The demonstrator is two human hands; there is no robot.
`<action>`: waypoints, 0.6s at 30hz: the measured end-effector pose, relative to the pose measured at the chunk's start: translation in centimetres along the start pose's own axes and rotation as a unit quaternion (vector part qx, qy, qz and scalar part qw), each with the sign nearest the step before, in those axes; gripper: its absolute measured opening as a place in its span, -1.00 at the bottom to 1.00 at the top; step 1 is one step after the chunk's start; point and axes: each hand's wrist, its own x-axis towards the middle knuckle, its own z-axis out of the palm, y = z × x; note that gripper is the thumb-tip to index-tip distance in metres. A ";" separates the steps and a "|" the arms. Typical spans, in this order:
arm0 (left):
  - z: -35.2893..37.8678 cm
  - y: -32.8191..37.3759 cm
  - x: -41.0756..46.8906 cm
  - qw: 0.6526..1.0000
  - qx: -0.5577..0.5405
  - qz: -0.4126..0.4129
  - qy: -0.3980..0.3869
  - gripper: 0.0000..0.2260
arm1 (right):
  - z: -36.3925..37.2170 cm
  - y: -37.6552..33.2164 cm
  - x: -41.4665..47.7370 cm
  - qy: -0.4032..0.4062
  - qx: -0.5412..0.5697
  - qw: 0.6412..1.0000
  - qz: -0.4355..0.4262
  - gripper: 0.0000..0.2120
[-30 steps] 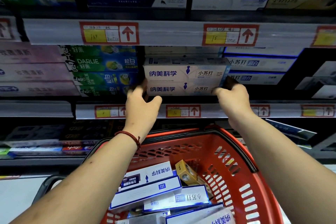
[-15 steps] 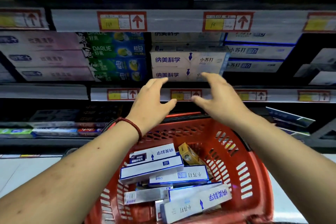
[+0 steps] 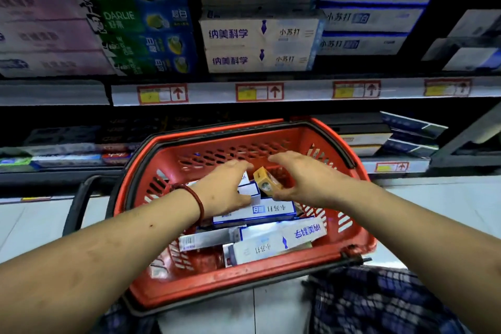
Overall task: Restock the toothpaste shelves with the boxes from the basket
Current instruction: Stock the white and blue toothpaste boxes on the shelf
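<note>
A red plastic basket [image 3: 360,236] sits below the shelves and holds several white and blue toothpaste boxes [image 3: 279,241] plus one yellow box [image 3: 267,182]. My left hand [image 3: 225,187] reaches into the basket with fingers extended over a white box [image 3: 250,191]; a red cord is on its wrist. My right hand [image 3: 301,179] hovers over the yellow box, fingers spread and loosely bent. Neither hand holds anything. On the middle shelf a stack of white toothpaste boxes [image 3: 260,46] stands where both hands were earlier.
Green Darlie boxes [image 3: 143,27] and pink boxes [image 3: 46,27] fill the shelf to the left, blue-edged white boxes [image 3: 371,19] to the right. A price-label rail [image 3: 260,91] runs under them. A lower shelf [image 3: 67,157] holds dark boxes. Plaid fabric [image 3: 379,304] shows below.
Both hands let go of the stacked white boxes on the middle shelf and dropped down into the basket. The view tilted downward with them.
</note>
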 end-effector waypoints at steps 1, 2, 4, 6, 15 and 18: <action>0.9 0.0 -0.3 1.000 0.008 -0.001 -0.028 -0.36 | 0.7 0.4 0.1 -0.027 -0.009 1.000 0.004 -0.25; 1.8 0.0 -0.5 0.998 0.025 -0.002 -0.063 -0.36 | 1.4 0.7 0.2 -0.053 -0.015 0.998 0.006 -0.27; 3.7 -0.2 -0.8 0.987 0.067 -0.004 -0.149 -0.37 | 2.6 1.5 0.2 -0.115 -0.031 0.993 0.018 -0.27; 5.2 -0.2 -0.7 0.974 0.086 -0.005 -0.212 -0.38 | 3.8 2.3 0.2 -0.180 -0.068 0.981 0.031 -0.25; 8.4 -0.6 0.0 0.935 0.116 -0.022 -0.333 -0.40 | 8.5 3.3 0.4 -0.318 -0.186 0.930 0.004 -0.31; 8.5 -1.1 0.5 0.930 0.101 -0.036 -0.351 -0.28 | 9.4 3.2 0.9 -0.323 -0.236 0.916 -0.025 -0.39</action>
